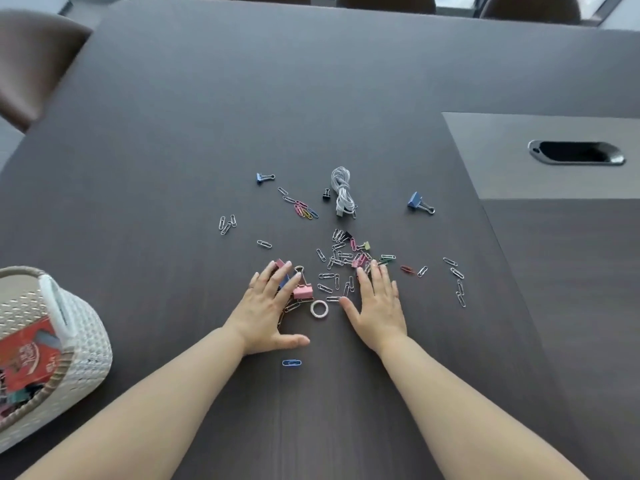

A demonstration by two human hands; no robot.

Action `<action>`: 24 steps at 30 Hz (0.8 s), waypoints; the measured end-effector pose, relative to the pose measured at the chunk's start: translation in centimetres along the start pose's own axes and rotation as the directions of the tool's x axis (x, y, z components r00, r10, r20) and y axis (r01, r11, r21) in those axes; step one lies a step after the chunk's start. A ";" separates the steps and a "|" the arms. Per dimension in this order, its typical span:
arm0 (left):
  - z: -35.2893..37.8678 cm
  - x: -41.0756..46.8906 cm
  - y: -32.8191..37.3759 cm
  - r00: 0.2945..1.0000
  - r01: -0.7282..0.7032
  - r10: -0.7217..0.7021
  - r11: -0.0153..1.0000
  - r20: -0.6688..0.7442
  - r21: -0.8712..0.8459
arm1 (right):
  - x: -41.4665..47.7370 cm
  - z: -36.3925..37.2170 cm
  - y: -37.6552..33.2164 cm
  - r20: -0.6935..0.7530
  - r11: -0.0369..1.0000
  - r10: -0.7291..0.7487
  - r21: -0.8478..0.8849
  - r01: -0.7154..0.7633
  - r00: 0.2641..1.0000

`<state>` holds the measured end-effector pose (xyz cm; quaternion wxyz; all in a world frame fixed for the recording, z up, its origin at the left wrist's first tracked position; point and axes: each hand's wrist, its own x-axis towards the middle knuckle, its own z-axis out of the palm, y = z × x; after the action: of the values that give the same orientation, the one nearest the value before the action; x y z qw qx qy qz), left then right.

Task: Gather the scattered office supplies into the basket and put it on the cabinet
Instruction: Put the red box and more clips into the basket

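While both hands lie flat on the dark table [173, 133], nothing is gripped, so the risks lie in how the pile is drawn together. Directions are read from the white ring [319, 309] between the hands.

At nine o'clock, well apart, the white woven basket [79, 327] is seen with a red packet [27, 355] and some clips inside. A long carry is judged to be needed, and small pieces could be dropped on the way. Just beside the ring, also at nine o'clock, the left hand [266, 306] is spread with fingers straight and apart over a pink binder clip [303, 292] and others partly hidden beneath it; nothing is pinched. A blue paper clip [291, 363] at about seven o'clock, nearer the body than either hand, could be overlooked.

At three o'clock the right hand [379, 303] is laid flat, fingers straight, its tips touching the loose heap of paper clips [341, 258] at one o'clock. If the heap is pushed by flat palms, thin clips may slip under the fingers or be flicked outward. Clips could be snagged by the coiled white cable [343, 190] at twelve o'clock. A large blue binder clip [417, 201] between one and two o'clock and the silver paper clips [459, 289] far out at three o'clock may be left behind. No cabinet is shown.
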<state>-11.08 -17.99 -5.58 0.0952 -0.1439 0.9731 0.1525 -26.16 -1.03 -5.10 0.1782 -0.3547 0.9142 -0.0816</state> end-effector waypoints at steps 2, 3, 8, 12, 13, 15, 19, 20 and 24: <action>0.0 -1.0 -0.3 0.997 -0.073 0.072 0.996 0.038 0.045 | 0.1 -0.4 -0.3 -0.014 0.987 -0.074 0.140 0.075 0.997; 0.2 -1.7 -0.6 0.993 -0.112 0.108 0.990 0.055 0.086 | -0.2 -0.6 -0.4 -0.041 0.975 -0.090 0.199 0.096 0.995; 1.8 -3.7 -0.7 0.992 -0.124 0.121 0.979 0.024 0.164 | -2.2 -0.6 0.6 -0.149 0.974 -0.061 0.209 0.092 0.987; 1.5 -2.2 0.7 0.999 0.051 -0.050 0.993 -0.011 0.104 | -4.2 0.7 2.1 -0.210 0.998 -0.015 0.053 0.027 0.978; 1.3 -1.6 1.0 0.995 0.100 -0.101 0.989 0.000 0.104 | -4.6 1.0 2.7 -0.202 1.000 0.028 -0.002 -0.029 0.979; 0.7 -0.1 1.6 0.985 0.170 -0.172 0.980 0.011 0.100 | -5.5 1.2 4.0 -0.152 0.986 0.140 -0.063 -0.151 0.978; -0.1 3.4 3.4 0.982 0.188 -0.188 0.980 -0.016 0.064 | -5.6 0.4 5.9 -0.104 0.943 0.308 -0.099 -0.318 0.946; -0.1 4.3 3.9 0.984 0.177 -0.177 0.983 -0.016 0.056 | -5.3 0.1 6.5 -0.099 0.932 0.340 -0.097 -0.349 0.935; -0.1 7.7 5.9 0.989 0.130 -0.129 0.991 -0.067 0.010 | -3.3 -1.5 9.4 -0.086 0.893 0.441 -0.059 -0.447 0.893</action>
<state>-20.14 -14.54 -5.65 0.0736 -0.2111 0.9654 0.1342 -30.30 8.21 -5.41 0.1459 -0.1402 0.9792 -0.0156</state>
